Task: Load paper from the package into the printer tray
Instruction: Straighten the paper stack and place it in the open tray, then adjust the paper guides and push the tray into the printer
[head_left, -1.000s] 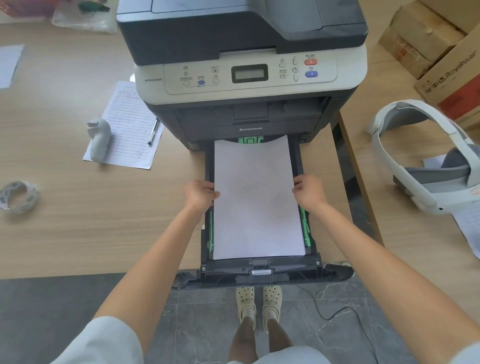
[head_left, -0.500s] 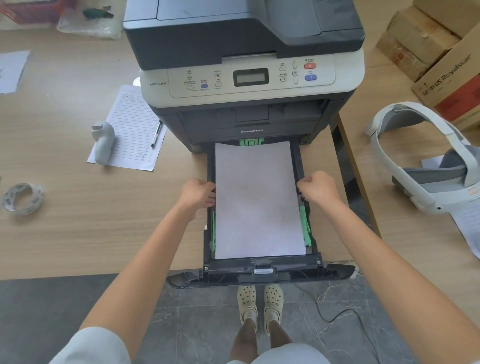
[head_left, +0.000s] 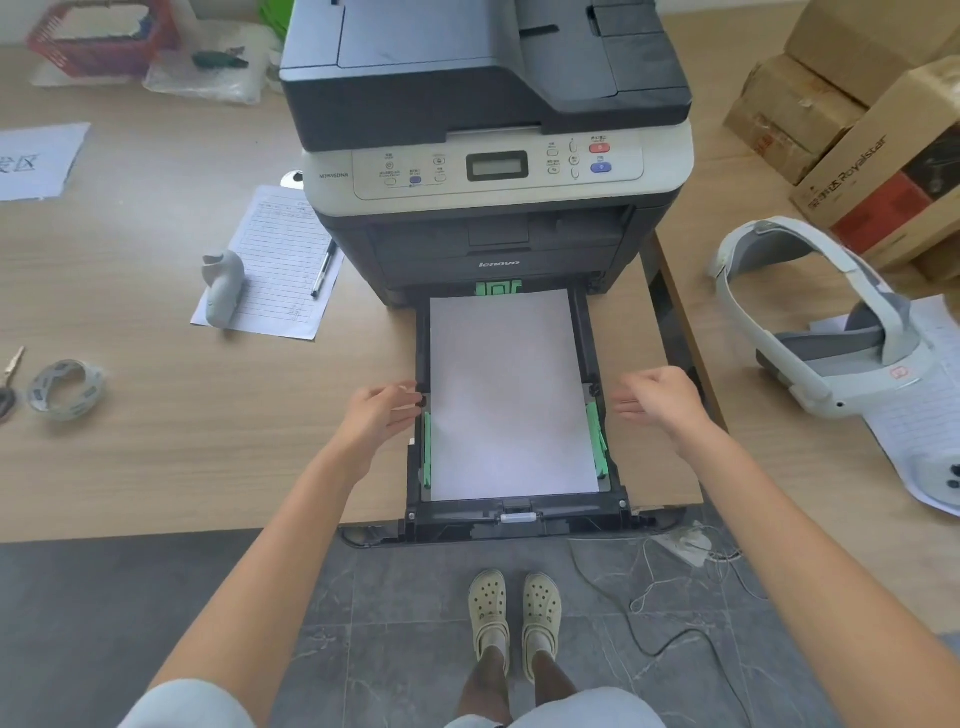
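Note:
A grey and white printer (head_left: 488, 156) stands on the wooden desk. Its black paper tray (head_left: 519, 517) is pulled out over the desk's front edge. A stack of white paper (head_left: 509, 395) lies flat in the tray between green side guides (head_left: 597, 441). My left hand (head_left: 379, 415) hovers at the tray's left wall, fingers apart, holding nothing. My right hand (head_left: 660, 397) is just right of the tray's right wall, fingers loose and apart, off the paper. No paper package is in view.
A lined form with a pen (head_left: 322, 270) and a small grey device (head_left: 223, 286) lie left of the printer, a tape roll (head_left: 65, 389) further left. A white headset (head_left: 826, 332) and cardboard boxes (head_left: 857, 130) sit on the right. Cables (head_left: 649, 597) trail on the floor.
Both hands have let go of the paper's side edges and moved outward, off the stack. The paper now lies flat in the tray.

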